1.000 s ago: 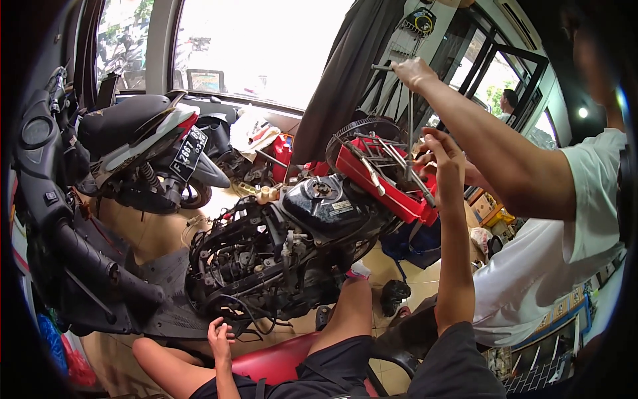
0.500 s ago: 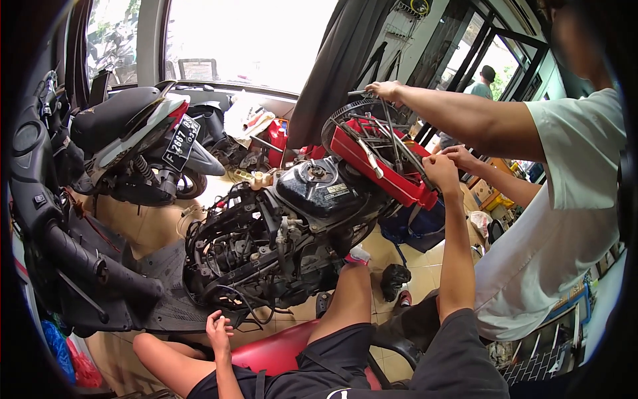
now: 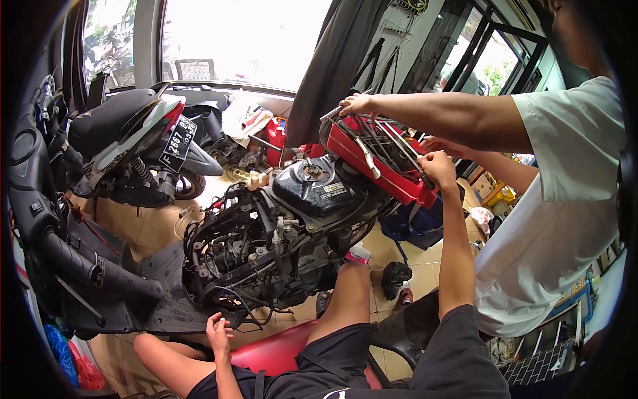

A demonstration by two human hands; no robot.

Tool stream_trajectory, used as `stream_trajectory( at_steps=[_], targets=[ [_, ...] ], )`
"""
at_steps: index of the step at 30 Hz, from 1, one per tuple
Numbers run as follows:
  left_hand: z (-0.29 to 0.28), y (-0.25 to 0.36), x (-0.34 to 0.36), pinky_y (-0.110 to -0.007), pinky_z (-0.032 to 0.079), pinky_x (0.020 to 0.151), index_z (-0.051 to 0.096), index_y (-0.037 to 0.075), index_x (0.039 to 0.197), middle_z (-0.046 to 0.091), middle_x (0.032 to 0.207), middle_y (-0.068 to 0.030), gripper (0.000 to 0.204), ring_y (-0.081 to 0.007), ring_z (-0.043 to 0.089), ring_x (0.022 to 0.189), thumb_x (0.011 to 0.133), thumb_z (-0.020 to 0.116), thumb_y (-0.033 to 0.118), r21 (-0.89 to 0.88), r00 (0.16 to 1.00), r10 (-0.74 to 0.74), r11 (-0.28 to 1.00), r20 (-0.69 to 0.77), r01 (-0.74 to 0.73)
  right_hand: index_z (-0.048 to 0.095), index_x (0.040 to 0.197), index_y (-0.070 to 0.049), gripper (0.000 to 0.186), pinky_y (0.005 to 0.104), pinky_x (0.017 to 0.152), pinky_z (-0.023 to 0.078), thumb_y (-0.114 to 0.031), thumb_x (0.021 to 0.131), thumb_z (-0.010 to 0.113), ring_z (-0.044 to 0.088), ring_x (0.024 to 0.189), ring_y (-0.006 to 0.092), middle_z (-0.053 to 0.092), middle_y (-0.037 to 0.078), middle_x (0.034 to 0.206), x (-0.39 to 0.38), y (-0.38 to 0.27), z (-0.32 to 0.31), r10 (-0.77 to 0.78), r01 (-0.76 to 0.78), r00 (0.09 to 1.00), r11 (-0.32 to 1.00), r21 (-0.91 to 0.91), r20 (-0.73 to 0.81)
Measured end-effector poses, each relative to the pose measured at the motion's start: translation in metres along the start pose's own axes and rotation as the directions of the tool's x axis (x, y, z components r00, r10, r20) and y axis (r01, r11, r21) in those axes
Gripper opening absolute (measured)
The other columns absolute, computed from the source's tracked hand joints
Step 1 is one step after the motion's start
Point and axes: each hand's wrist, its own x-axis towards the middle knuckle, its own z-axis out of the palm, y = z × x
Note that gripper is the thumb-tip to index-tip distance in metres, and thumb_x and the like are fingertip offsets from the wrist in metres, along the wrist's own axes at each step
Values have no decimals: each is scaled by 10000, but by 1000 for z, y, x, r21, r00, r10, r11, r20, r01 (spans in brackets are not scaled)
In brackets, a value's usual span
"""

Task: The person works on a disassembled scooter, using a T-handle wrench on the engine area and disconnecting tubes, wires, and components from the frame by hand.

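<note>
Hands apart. Left hand [image 3: 219,330] is up over the lap, fingers loosely curled, nothing visible in it. Right hand [image 3: 437,167] is out at the right end of the red tray [image 3: 397,189], fingers bunched by the tools; can't tell what, if anything, it's clamped on.

The red tray sits tilted on the rear of the stripped scooter [image 3: 249,263], just behind the black tank [image 3: 316,183]. Long tools [image 3: 372,165] are piled in it, some sticking out past the rim.

Co-worker in a white shirt [image 3: 531,266] stands at right. One co-worker hand [image 3: 359,104] grips a metal bar [image 3: 335,112] over the far left end of the tray; the other [image 3: 440,145] is just behind the right hand, grip hidden.

Around: scooter engine bay exposed, cables loose. Red seat [image 3: 269,349] under the person. Blue bag [image 3: 425,229] on the floor [image 3: 149,223] below the tray. Second scooter [image 3: 116,123] at back left, by the window [image 3: 232,46].
</note>
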Motion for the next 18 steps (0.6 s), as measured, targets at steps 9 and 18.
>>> stream_trajectory(
  at_steps=[9,18],
  targets=[
    [3,-2,1,-238,481,490,559,74,1237,634,899,-56,302,-104,579,632,961,533,196,21,1000,-8,1000,15,8,711,1120,-119,327,411,898,511,-351,902,634,669,1035,318,688,191,1109,0,7,-2,-51,35,965,997,-68,-256],
    [7,3,1,-226,456,452,574,62,1200,649,863,-67,275,-113,575,603,951,560,177,6,999,-18,1000,-36,18,632,1139,-164,152,225,652,506,-167,1009,554,612,723,68,671,5,946,91,7,-85,-701,-872,483,-437,219,524]
  ],
)
